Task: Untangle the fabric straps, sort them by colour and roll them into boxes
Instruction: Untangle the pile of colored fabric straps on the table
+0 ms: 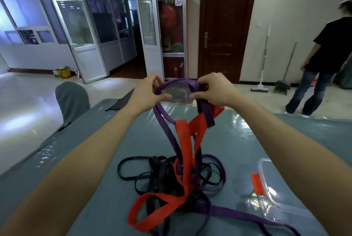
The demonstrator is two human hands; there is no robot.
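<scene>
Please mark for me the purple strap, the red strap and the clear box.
purple strap [187, 82], head view, on its raised top part.
red strap [182, 138], head view, on the hanging stretch.
clear box [257, 183], head view, on its red latch.

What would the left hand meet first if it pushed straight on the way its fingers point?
Probably the clear box, wrapped in purple strap, that the left hand holds; the right hand lies just beyond. Depth is unclear.
</scene>
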